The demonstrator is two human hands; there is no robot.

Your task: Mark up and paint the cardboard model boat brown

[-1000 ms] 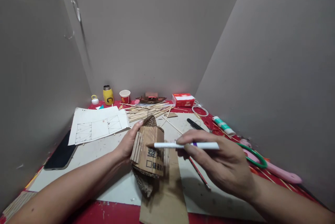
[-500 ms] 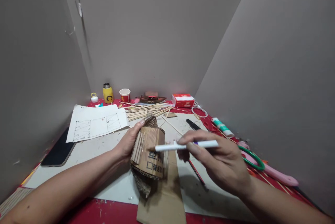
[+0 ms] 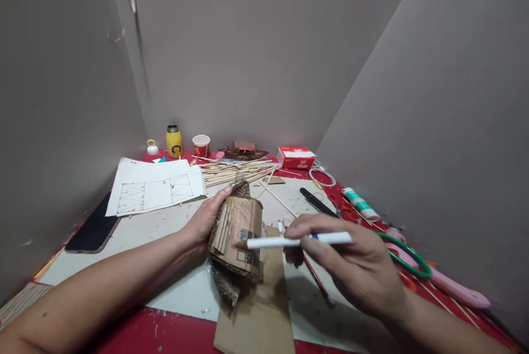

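My left hand (image 3: 206, 216) is closed on the back left edge of a small cardboard model (image 3: 243, 227), its far fingers hidden behind. The model has a curved brown top with printed black characters, thin wooden strips on its left side and torn, corrugated ends. In my right hand (image 3: 347, 255), a white marker pen (image 3: 273, 242) is pinched between thumb and fingers. Its brownish tip points left, over the model's curved top; I cannot tell whether it touches. Below the model lies a flat cardboard strip (image 3: 260, 321).
A paper drawing (image 3: 157, 191) overlaps a dark phone (image 3: 93, 227) at left. Wooden sticks (image 3: 223, 173), a yellow bottle (image 3: 174, 144), a paper cup (image 3: 201, 147), a model boat (image 3: 243, 151) and a red box (image 3: 295, 158) are behind. A black pen (image 3: 316, 202) and pink-handled tool (image 3: 458, 288) are at right.
The view has shifted slightly, moving the background things a little right. The marker pen sits slightly lower and farther right in the picture. Both hands keep their holds.
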